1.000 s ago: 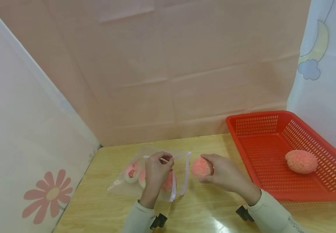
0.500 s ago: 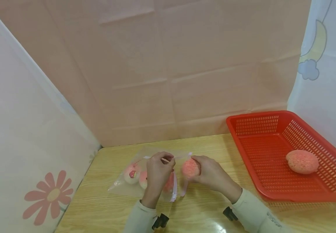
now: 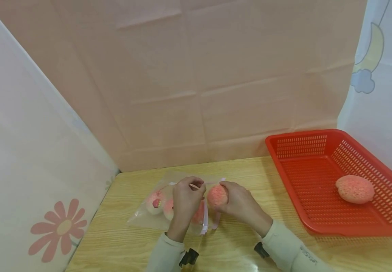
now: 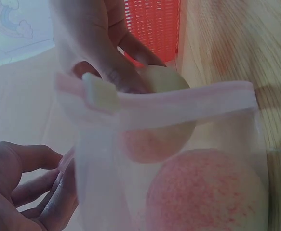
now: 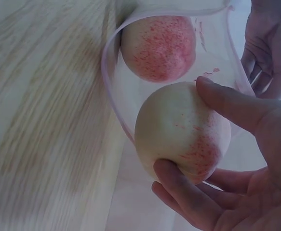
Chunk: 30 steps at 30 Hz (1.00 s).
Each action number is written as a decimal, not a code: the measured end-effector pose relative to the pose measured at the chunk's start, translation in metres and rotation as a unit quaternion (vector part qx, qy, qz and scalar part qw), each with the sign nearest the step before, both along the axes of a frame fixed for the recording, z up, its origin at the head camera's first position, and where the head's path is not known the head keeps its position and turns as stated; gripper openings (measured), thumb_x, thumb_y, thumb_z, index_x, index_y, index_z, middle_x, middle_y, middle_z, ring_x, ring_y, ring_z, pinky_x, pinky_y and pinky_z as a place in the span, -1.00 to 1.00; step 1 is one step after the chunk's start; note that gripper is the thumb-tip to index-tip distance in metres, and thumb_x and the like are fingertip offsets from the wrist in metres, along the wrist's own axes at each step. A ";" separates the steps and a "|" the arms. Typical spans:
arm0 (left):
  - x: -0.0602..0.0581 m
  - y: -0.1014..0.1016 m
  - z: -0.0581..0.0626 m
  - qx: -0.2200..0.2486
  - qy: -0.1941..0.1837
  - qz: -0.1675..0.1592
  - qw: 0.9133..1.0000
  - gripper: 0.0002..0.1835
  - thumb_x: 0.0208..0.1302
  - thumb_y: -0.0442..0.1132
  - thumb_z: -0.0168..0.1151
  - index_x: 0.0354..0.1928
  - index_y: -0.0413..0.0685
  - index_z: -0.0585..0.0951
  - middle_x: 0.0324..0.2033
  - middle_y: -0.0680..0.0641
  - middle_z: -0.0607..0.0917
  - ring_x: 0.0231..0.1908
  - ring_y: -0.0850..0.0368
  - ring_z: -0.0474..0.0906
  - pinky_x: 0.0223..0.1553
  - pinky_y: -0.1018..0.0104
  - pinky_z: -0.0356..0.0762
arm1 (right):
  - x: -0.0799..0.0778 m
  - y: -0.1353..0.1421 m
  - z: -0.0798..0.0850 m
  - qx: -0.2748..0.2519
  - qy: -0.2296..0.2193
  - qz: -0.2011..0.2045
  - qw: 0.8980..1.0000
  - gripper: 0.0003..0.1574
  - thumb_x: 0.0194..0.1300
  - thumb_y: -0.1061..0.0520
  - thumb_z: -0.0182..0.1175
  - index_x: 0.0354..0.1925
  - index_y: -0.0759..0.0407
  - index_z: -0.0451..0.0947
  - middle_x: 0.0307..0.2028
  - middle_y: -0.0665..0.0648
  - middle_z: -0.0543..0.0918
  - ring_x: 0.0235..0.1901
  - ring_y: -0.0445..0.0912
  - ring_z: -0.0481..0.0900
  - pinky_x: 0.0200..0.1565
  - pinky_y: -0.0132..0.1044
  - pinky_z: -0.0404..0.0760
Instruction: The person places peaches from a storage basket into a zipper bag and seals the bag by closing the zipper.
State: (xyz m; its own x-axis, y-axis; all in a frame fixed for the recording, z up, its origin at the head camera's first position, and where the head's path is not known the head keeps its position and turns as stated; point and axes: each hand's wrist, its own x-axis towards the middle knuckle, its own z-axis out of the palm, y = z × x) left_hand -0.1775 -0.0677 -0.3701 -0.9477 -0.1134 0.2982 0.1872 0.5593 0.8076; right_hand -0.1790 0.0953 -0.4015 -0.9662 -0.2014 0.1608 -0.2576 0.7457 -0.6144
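A clear zip bag point(image 3: 141, 218) with a pink-edged mouth and a white slider point(image 4: 100, 92) lies on the table, several pink-and-cream peaches inside. My left hand point(image 3: 186, 202) pinches the upper edge of its mouth between thumb and fingers. In my right hand point(image 3: 241, 204) is another peach point(image 5: 181, 130), gripped by thumb and fingertips right at the bag's mouth. The right wrist view shows the mouth standing wide, with a bagged peach point(image 5: 159, 48) just inside it. The left wrist view shows the held peach partly behind the bag's pink strip.
To the right stands a red plastic basket point(image 3: 292, 200) with slotted walls, one peach point(image 3: 355, 189) lying in it. The wooden table point(image 3: 100, 241) meets a fabric backdrop point(image 3: 189, 113) behind and a flower-printed cloth point(image 3: 63, 226) on the left.
My right hand has carried its peach leftward to the bag's mouth. The left hand has stayed at the bag's edge, nearly still.
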 end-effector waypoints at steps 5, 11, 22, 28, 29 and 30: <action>-0.001 0.001 0.000 0.003 0.005 -0.002 1.000 -0.96 0.08 -0.34 0.31 -0.43 -0.19 0.69 -0.52 -0.04 0.69 -0.71 0.33 0.55 -0.70 0.50 0.52 | -0.004 -0.004 -0.005 -0.004 0.007 -0.015 1.000 -0.05 -0.22 -0.10 0.55 0.13 0.21 0.44 -0.02 0.15 0.64 -0.12 -0.01 0.63 -0.15 -0.11 0.66; -0.001 0.002 -0.001 0.005 -0.004 0.003 1.000 -0.96 0.06 -0.36 0.31 -0.42 -0.18 0.70 -0.53 -0.04 0.69 -0.71 0.33 0.56 -0.71 0.49 0.51 | -0.006 -0.008 -0.012 -0.007 0.007 -0.024 1.000 -0.08 -0.21 -0.05 0.56 0.10 0.20 0.41 -0.04 0.19 0.62 -0.17 0.02 0.64 -0.20 -0.13 0.67; -0.001 0.004 0.000 0.004 -0.010 0.006 1.000 -0.96 0.04 -0.38 0.32 -0.42 -0.17 0.70 -0.51 -0.04 0.69 -0.70 0.32 0.57 -0.70 0.50 0.52 | -0.007 -0.014 -0.020 0.005 0.016 -0.030 0.999 -0.14 -0.19 -0.01 0.55 0.07 0.21 0.43 0.00 0.23 0.58 -0.14 0.08 0.64 -0.15 -0.10 0.68; -0.002 0.004 -0.001 0.004 -0.004 0.006 1.000 -0.95 0.05 -0.40 0.29 -0.41 -0.18 0.70 -0.51 -0.05 0.69 -0.71 0.32 0.58 -0.71 0.50 0.51 | -0.007 -0.014 -0.020 0.002 0.017 -0.018 1.000 -0.17 -0.18 -0.04 0.55 0.05 0.18 0.45 -0.01 0.20 0.60 -0.10 0.07 0.63 -0.09 -0.05 0.66; -0.002 0.004 -0.002 0.002 -0.001 0.007 1.000 -0.95 0.05 -0.40 0.29 -0.42 -0.18 0.70 -0.51 -0.05 0.69 -0.71 0.32 0.58 -0.72 0.50 0.51 | -0.007 -0.013 -0.020 0.002 0.015 -0.015 1.000 -0.17 -0.18 -0.05 0.55 0.05 0.18 0.46 -0.02 0.19 0.61 -0.09 0.06 0.63 -0.08 -0.04 0.66; -0.003 0.004 -0.002 0.001 0.001 0.008 1.000 -0.95 0.06 -0.40 0.28 -0.42 -0.17 0.70 -0.51 -0.05 0.69 -0.71 0.33 0.58 -0.72 0.50 0.50 | -0.007 -0.013 -0.020 0.004 0.013 -0.012 1.000 -0.17 -0.18 -0.06 0.55 0.05 0.18 0.46 -0.02 0.18 0.61 -0.09 0.05 0.63 -0.07 -0.04 0.65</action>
State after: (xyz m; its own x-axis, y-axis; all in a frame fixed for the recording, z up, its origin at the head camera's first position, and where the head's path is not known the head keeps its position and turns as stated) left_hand -0.1801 -0.0634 -0.3720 -0.9452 -0.1285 0.3002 0.1807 0.5601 0.8085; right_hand -0.1857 0.0821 -0.4211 -0.9663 -0.1789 0.1850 -0.2553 0.7566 -0.6020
